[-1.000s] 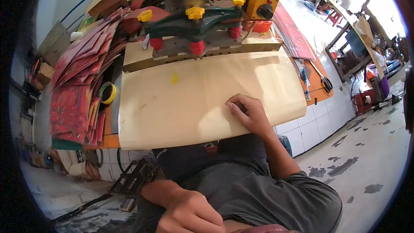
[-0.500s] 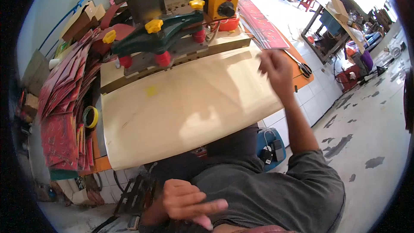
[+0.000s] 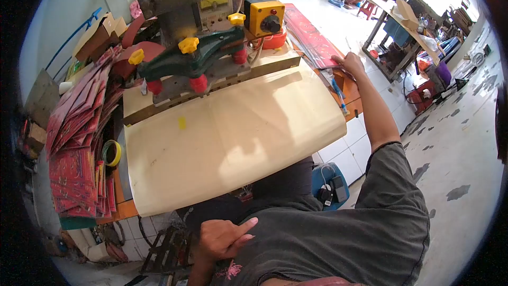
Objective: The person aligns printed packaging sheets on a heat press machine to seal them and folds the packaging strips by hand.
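My left hand (image 3: pixel 222 238) is in front of my body, index finger and thumb stretched apart and the other fingers curled; nothing shows in it. At the near corner of a stack of red printed sheets (image 3: pixel 309 34), my right hand (image 3: pixel 350 65) has its fingers bent together; what they grip is hidden. A large cream sheet (image 3: pixel 211 143) lies before me, its near edge curving down over my lap. Behind it stands a press with a dark green clamp bracket (image 3: pixel 198 53), yellow knobs (image 3: pixel 189 45) and red feet (image 3: pixel 198 84).
Red printed pieces (image 3: pixel 74 169) are heaped at left beside a yellow tape roll (image 3: pixel 111 153). A yellow control box (image 3: pixel 263 17) stands by the press. A blue tool (image 3: pixel 338 95) lies on the orange table edge; a blue bin (image 3: pixel 329 182) holds chargers below.
My right hand has moved from above the cream sheet's right end to the red sheets' near corner. The scissors on the table edge no longer show. My left hand shifted slightly.
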Action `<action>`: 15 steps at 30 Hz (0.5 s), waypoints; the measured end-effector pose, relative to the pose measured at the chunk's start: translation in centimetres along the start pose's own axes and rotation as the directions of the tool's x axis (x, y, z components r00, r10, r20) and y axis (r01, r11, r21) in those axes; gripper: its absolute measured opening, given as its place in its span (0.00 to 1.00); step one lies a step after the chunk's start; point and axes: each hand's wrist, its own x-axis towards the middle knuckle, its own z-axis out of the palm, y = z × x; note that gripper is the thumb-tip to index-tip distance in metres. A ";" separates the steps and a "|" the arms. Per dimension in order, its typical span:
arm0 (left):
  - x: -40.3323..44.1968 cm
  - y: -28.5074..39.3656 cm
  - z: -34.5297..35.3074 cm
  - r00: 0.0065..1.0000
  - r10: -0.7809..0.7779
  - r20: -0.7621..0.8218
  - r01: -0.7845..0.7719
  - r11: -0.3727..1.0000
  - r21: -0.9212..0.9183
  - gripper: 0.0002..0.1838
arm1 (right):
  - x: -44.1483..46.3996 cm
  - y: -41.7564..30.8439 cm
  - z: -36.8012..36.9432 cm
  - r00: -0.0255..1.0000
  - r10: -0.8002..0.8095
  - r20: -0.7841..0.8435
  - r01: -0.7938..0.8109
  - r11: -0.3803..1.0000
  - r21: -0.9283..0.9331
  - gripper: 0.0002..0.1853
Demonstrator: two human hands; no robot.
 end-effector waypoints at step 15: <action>-0.1 0.0 0.2 0.994 -0.104 -0.008 0.105 0.994 0.009 0.16 | 5.7 6.6 2.7 0.911 0.407 0.074 -0.125 0.100 0.987 0.16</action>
